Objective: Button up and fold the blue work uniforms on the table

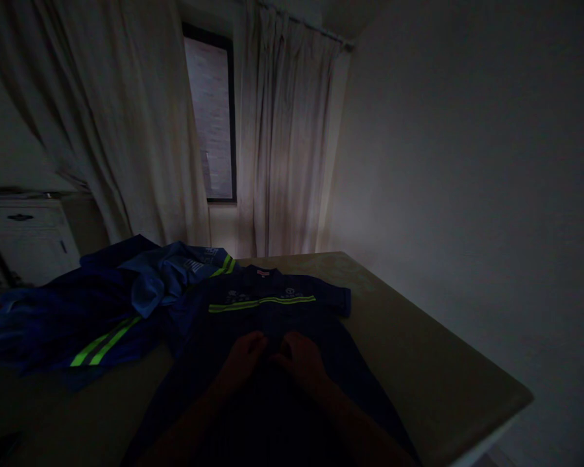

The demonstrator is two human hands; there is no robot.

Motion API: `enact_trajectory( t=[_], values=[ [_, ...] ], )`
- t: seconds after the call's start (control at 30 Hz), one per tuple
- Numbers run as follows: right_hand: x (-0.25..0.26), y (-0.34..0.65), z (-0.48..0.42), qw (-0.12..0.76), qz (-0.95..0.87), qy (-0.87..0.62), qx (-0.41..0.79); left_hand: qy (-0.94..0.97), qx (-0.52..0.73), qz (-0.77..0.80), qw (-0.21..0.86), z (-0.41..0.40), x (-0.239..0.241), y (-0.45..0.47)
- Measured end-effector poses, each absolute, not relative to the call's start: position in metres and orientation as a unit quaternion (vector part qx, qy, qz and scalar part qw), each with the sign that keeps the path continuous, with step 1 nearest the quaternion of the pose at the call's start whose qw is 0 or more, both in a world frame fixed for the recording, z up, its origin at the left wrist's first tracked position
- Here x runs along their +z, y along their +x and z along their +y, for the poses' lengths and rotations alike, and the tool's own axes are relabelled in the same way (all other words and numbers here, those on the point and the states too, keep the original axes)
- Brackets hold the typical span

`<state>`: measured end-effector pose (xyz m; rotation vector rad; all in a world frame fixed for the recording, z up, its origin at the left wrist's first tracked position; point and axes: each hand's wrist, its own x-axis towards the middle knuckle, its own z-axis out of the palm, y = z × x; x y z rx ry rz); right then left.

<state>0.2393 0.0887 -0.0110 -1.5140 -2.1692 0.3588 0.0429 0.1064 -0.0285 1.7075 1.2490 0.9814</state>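
A dark blue short-sleeved work shirt [328,331] lies spread front side up, its collar pointing away from me. A yellow-green reflective stripe and pale printed marks cross its chest. Both my hands are on the middle of its front, below the stripe. My left hand [246,355] has its fingers curled and pinched at the cloth. Close beside it, my right hand [302,357] is bent inward, thumb and fingers also closed at the shirt front. The dim light hides what exactly lies between the fingertips. The shirt's lower part fades into darkness between my forearms.
A heap of blue work clothes [111,305] with reflective stripes lies to the left, touching the shirt. The table [409,350] has a corner at the near right. Behind are curtains [287,143], a narrow window [211,117] and a white cabinet [26,233]. A wall [467,181] stands at right.
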Motion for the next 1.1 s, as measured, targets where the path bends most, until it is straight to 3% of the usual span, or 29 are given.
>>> enact_trajectory(
  t=[0.23, 0.47, 0.7, 0.83, 1.1],
  values=[
    [0.019, 0.248, 0.084, 0.325, -0.762, -0.535, 0.170, 0.792, 0.304, 0.467, 0.250, 0.097, -0.040, 0.046],
    [0.016, 0.259, -0.002, 0.173, -0.817, -0.478, 0.272, 0.856, 0.317, 0.383, 0.143, 0.071, -0.015, 0.053],
    [-0.023, 0.263, -0.022, 0.241, -0.799, -0.481, 0.268, 0.804, 0.315, 0.449, 0.232, 0.038, -0.033, 0.060],
    [-0.025, 0.261, -0.018, 0.228, -0.796, -0.484, 0.283, 0.766, 0.286, 0.500, 0.286, 0.026, -0.046, 0.059],
    [-0.016, 0.259, -0.022, 0.284, -0.773, -0.476, 0.309, 0.734, 0.326, 0.492, 0.336, 0.013, -0.018, 0.076]
  ],
)
